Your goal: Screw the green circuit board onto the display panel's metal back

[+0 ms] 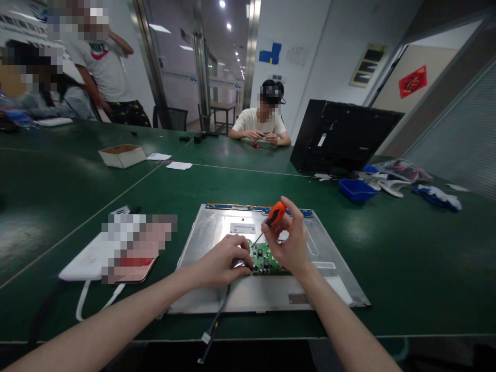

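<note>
Head view: our landmark's the metal panel (267, 294), flat on the green counter (411, 274) in front of us. Green circuit bd (266, 253) sits approx mid-panel; blue strip bd (256, 208) runs along the panel's far edge. Our R hand (290, 240) is above the panel, grip clamped on an orange-&-blk screwdriver (276, 213), tilted, tip down at the circuit bd's L part; can't tell if it's touching. Our L hand (230, 257) is at the circuit bd's L end, fingers bent; can't tell if that grip's clamped on anything. Dk cable (222, 312) runs from by the L hand over the panel's near edge & past the counter edge.

Containers: sm. cardboard box (124, 159) is beyond the panel, to its L, open top w/ brown inner walls; we can't see its btm. Blue tray (356, 191) is beyond the panel, to its R; contents unclear from our angle. Plastic bag (405, 169), farther R of the panel past the tray, has red & dk stuff in it, too blurry to ID.

L of the panel: white slab (83, 256) w/ white cable (82, 302), pink phone (144, 268) right by it. Blk casing (344, 137) stands beyond the panel, R side; seated co-worker (258, 124) is across from the panel.
</note>
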Tool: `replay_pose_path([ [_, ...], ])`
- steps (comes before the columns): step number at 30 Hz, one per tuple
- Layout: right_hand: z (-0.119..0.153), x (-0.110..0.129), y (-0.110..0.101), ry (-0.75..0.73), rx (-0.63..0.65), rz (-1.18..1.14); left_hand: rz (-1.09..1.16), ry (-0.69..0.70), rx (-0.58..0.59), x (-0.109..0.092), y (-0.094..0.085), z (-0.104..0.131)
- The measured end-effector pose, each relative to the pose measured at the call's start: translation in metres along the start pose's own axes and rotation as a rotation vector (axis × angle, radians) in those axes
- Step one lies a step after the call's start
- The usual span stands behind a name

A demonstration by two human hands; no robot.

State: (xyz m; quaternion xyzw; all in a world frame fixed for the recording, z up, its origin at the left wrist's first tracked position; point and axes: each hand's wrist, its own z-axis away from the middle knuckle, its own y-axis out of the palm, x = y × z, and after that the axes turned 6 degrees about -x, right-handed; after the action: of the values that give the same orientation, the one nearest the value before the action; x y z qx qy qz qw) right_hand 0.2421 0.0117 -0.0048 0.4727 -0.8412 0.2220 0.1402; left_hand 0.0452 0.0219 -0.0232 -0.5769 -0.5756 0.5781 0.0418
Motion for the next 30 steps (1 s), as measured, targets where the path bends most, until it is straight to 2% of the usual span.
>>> replay_pose_path([
  [9,-0.001,0.001,-0.002,-0.024,0.001,-0.002,0.009,0.041,0.007,0.007,0.0,0.001],
  [22,-0.001,0.002,-0.002,-0.016,0.011,0.0,-0.009,0.08,0.017,0.005,-0.003,0.002],
  [30,0.0,0.004,-0.002,-0.003,-0.005,-0.018,-0.003,0.098,0.002,0.011,0.002,0.002],
])
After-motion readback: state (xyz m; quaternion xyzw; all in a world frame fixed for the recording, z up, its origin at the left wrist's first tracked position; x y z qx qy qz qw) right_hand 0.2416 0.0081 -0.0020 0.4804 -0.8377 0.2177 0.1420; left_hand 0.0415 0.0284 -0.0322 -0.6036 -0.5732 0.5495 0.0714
